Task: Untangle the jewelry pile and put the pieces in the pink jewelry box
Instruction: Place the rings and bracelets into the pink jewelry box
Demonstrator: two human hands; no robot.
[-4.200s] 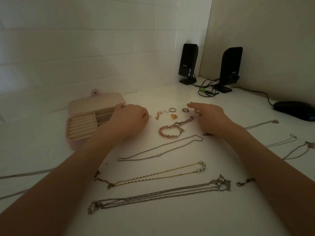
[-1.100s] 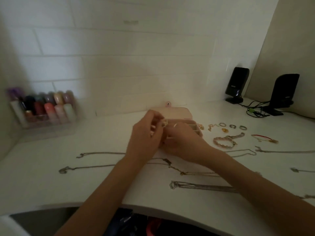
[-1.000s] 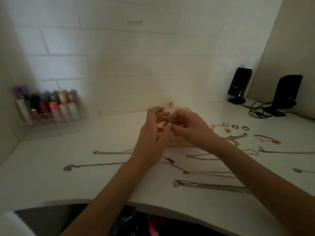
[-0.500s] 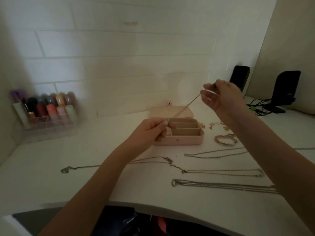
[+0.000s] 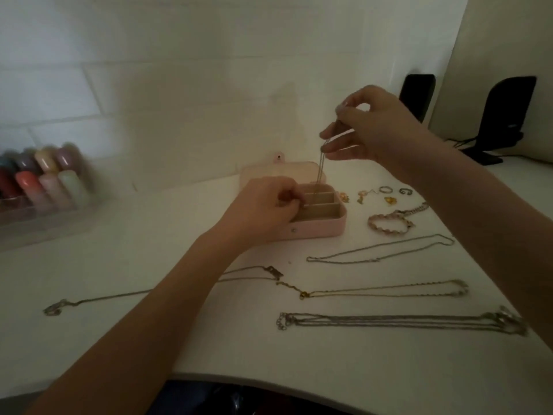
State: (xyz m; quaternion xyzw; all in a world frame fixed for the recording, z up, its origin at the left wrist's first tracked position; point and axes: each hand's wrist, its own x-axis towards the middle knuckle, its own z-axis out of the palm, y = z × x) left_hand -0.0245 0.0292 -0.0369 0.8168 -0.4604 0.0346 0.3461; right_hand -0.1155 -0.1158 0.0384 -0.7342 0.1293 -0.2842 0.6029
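The pink jewelry box (image 5: 317, 229) lies open at the middle of the white table, lid tipped back. My right hand (image 5: 371, 128) is raised above it and pinches a thin silver chain (image 5: 321, 167) that hangs straight down into a back compartment. My left hand (image 5: 263, 209) rests on the box's left part with fingers curled; whether it holds the chain's lower end is hidden. To the right lie a beaded bracelet (image 5: 389, 224), rings (image 5: 386, 189) and small gold pieces (image 5: 390, 200). Several necklaces lie stretched out in front, among them a silver one (image 5: 380, 253), a gold one (image 5: 383, 292) and a layered one (image 5: 401, 322).
A clear organiser with coloured bottles (image 5: 45, 181) stands at the left against the tiled wall. Two black speakers (image 5: 505, 118) with cables stand at the back right. Another thin chain (image 5: 98, 299) lies at the left front. The table's curved edge runs close to me.
My right hand has come in from the upper right to above the box, so the chain now hangs vertically instead of slanting. My left hand has dropped onto the box.
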